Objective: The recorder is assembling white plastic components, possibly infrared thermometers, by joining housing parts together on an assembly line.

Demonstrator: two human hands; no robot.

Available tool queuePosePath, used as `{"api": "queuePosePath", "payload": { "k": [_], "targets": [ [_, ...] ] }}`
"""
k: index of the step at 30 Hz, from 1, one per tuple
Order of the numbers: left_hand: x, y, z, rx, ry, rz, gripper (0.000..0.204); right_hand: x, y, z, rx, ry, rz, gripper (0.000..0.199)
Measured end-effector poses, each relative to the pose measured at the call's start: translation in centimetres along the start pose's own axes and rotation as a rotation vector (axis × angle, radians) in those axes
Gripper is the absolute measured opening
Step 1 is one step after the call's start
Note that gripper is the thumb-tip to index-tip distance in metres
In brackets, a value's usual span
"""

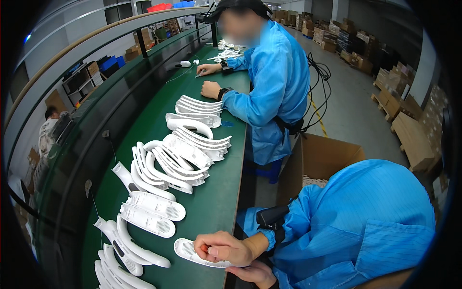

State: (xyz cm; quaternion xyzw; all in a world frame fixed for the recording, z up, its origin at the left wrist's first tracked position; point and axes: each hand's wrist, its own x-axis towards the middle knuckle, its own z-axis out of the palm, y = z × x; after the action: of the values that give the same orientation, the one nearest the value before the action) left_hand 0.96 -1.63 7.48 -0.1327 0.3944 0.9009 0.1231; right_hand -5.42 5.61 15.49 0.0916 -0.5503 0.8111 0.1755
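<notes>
My right hand [222, 247] is closed in a fist around an orange-handled tool [205, 248]. Only the orange end shows; the rest is hidden by my fingers. Beneath that fist lies a long white plastic cover [186, 247] with rounded ends and a perforated patch, flat near the bench's edge. My left hand [255, 273] is turned partly up below the right one, its fingers closed at the cover's near end. Left of the cover, several white curved plastic shells [144, 248] and two perforated white covers [156, 219] rest on the green bench [204, 212].
Further up the bench lie rows of white curved shells [168, 159]. A co-worker in a blue smock [274, 82] sits beyond, both hands on the bench. An open cardboard box [332, 151] stands between us. A dark rail [96, 139] borders the bench's far side.
</notes>
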Motion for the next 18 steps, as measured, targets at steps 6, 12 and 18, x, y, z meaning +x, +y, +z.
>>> {"api": "queuePosePath", "payload": {
  "k": [6,12,18],
  "targets": [
    [0.5,0.0,0.2,0.020,0.034,0.042,0.063,0.2,0.2,0.5,-0.017,-0.040,0.000,0.025],
    [-0.2,-0.2,1.0,-0.014,0.015,0.026,0.059,0.2,-0.3,-0.1,-0.118,-0.036,-0.054,0.025],
    [5.1,-6.0,-10.9,-0.345,-0.230,-0.163,0.062,-0.8,0.1,0.7,-0.233,0.059,-0.134,0.024]
  ]
}}
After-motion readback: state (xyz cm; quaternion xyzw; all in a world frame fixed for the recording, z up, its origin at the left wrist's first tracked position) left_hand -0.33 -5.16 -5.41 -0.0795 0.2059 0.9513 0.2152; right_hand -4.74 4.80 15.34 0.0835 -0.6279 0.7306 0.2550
